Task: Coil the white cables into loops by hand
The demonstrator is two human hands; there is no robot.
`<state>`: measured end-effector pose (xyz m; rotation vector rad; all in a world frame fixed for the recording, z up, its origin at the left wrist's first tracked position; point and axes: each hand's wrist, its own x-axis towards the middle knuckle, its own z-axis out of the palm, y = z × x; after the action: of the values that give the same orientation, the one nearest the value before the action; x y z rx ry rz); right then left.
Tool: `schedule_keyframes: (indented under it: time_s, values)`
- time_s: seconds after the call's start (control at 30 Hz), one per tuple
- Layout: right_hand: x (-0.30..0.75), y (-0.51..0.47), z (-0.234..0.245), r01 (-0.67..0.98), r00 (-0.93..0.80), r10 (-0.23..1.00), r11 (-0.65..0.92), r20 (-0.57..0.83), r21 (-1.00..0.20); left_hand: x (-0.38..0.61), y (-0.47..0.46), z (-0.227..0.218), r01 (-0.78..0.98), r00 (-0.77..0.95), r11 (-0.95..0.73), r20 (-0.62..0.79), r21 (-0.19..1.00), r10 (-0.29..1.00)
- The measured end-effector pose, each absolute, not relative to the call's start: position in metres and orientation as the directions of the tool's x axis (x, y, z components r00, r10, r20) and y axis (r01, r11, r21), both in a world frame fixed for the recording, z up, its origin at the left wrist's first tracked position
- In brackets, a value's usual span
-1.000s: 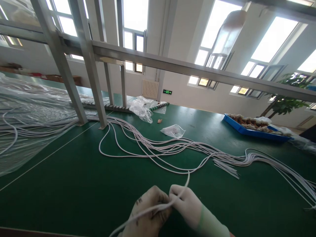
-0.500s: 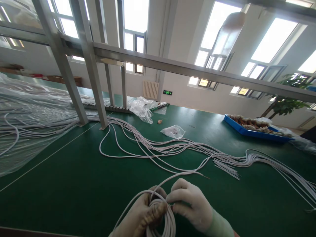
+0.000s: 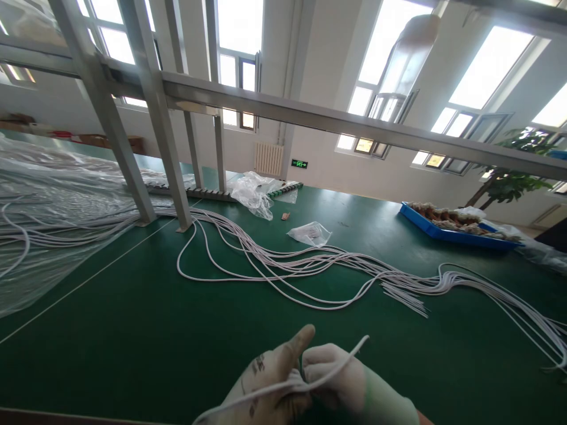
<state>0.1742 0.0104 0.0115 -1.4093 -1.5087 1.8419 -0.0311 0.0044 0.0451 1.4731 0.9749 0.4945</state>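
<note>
A white cable (image 3: 328,376) is bunched between my gloved hands low in the middle of the head view. Its free end sticks up to the right across my right hand, and another length runs down to the left. My left hand (image 3: 266,381) grips the bunched cable with its thumb raised. Against the same bunch, my right hand (image 3: 343,372) has its fingers curled closed; the fingertips are partly hidden. Behind both hands, a long bundle of white cables (image 3: 283,268) lies across the green table (image 3: 133,330).
Metal frame posts (image 3: 166,130) stand on the table at the left, beside clear plastic sheeting (image 3: 66,183). A small plastic bag (image 3: 310,234) lies behind the cables. Short cut pieces (image 3: 405,300) lie right of centre. A blue tray (image 3: 460,235) with brownish items sits at the back right.
The coil has been turned from facing me to nearly edge-on. My left thumb has lifted off it, and the free end now crosses my right hand instead of reaching over the table.
</note>
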Motion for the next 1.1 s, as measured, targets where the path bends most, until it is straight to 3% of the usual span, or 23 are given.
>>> schedule_keyframes:
  time_s: [0.1,0.23,0.4,0.47,0.6,0.77,0.9,1.03,1.1]
  values:
    - [0.177,0.010,-0.002,0.254,-0.367,0.824,-0.358,-0.432,-0.898,-0.029,0.008,0.029,0.252,0.493,0.144,-0.255,0.957,0.832]
    - [0.180,-0.001,-0.001,0.234,-0.192,0.970,-0.099,-0.146,-0.967,-0.026,0.013,0.008,-0.024,0.437,0.354,-0.309,0.935,0.845]
    - [0.172,-0.014,0.006,0.334,-0.152,0.977,0.192,0.148,-0.923,-0.025,0.010,0.015,-0.236,0.452,0.454,-0.317,0.859,0.834]
    - [0.169,-0.014,0.007,0.273,-0.142,0.984,0.147,0.111,-0.951,-0.025,0.008,0.021,-0.251,0.474,0.477,-0.322,0.842,0.819]
    - [0.168,-0.009,0.005,0.048,-0.134,0.985,-0.100,-0.105,-0.994,-0.023,0.008,0.017,-0.306,0.482,0.496,-0.316,0.813,0.817]
    - [0.162,-0.010,0.003,-0.019,-0.132,0.984,-0.120,-0.116,-0.993,-0.020,0.013,-0.002,-0.247,0.448,0.422,-0.283,0.872,0.848]
    - [0.150,-0.020,-0.004,0.204,-0.050,0.997,-0.043,-0.054,-0.978,-0.018,0.011,-0.001,-0.210,0.419,0.415,-0.302,0.885,0.856]
    - [0.141,-0.028,-0.032,0.543,0.130,0.973,0.092,0.191,-0.835,-0.014,0.009,0.009,-0.128,0.357,0.420,-0.353,0.899,0.865]
    - [0.138,-0.031,-0.045,0.631,0.148,0.947,0.131,0.284,-0.765,-0.013,0.010,0.013,-0.141,0.350,0.459,-0.389,0.877,0.852]
